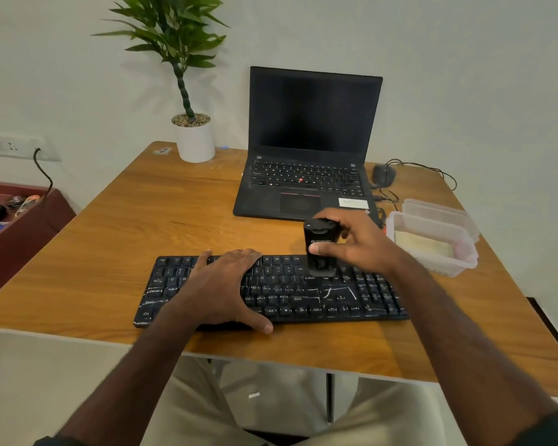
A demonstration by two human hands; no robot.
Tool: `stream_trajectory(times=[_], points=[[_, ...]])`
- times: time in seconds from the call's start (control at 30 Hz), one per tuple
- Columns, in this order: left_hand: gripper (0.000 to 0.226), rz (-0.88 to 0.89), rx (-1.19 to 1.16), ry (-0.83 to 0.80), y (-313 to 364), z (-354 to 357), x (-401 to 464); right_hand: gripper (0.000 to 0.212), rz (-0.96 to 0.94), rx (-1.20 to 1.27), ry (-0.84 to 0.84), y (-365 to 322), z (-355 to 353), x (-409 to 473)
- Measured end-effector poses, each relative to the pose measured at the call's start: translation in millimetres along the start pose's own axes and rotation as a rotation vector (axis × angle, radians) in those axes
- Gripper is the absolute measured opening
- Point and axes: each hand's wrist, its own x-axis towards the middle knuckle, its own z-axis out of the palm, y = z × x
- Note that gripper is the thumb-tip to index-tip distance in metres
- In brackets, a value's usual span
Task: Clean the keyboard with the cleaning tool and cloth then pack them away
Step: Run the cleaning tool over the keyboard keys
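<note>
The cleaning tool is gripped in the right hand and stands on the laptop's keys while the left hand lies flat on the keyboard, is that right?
Not quite. The head view shows the cleaning tool, gripped in the right hand, standing on the keys of the separate black keyboard, not on the laptop behind it. The left hand does lie flat on that keyboard.

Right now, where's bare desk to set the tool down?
Widest bare patch: wooden desk left of the black laptop, between white plant pot and black keyboard. Crowded on the right: clear plastic containers, black mouse and cables.
</note>
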Motion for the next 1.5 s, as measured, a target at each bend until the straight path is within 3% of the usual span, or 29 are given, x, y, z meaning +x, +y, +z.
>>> stream_trajectory(times=[0.2, 0.4, 0.53, 0.73, 0.9, 1.1, 1.27, 1.5], points=[[0.145, 0.0, -0.004, -0.002, -1, 0, 0, 0.026, 0.035, -0.021, -0.087, 2, 1, -4], [0.143, 0.002, -0.007, 0.008, -1, 1, 0, 0.029, -0.061, 0.007, 0.076, -5, 13, 2], [0.142, 0.005, 0.001, 0.015, -2, 1, 1, 0.034, -0.036, -0.008, -0.034, -9, 30, 5], [0.143, 0.009, -0.007, 0.012, -3, 1, 0, 0.03, 0.049, -0.042, -0.112, 0, -2, -4], [0.143, 0.004, 0.002, 0.003, -1, 0, 1, 0.024, 0.004, 0.023, 0.021, 0, -4, -5], [0.144, -0.001, 0.062, -0.037, 3, -7, 2, 0.026, 0.062, -0.025, 0.028, 12, -12, -18], [0.143, 0.048, 0.104, 0.021, 32, -10, 18, 0.026, 0.066, -0.052, 0.256, 11, -33, -30], [0.126, 0.179, 0.089, 0.029, 80, 6, 41, 0.03, -0.053, -0.044, 0.127, 2, 8, -27]])
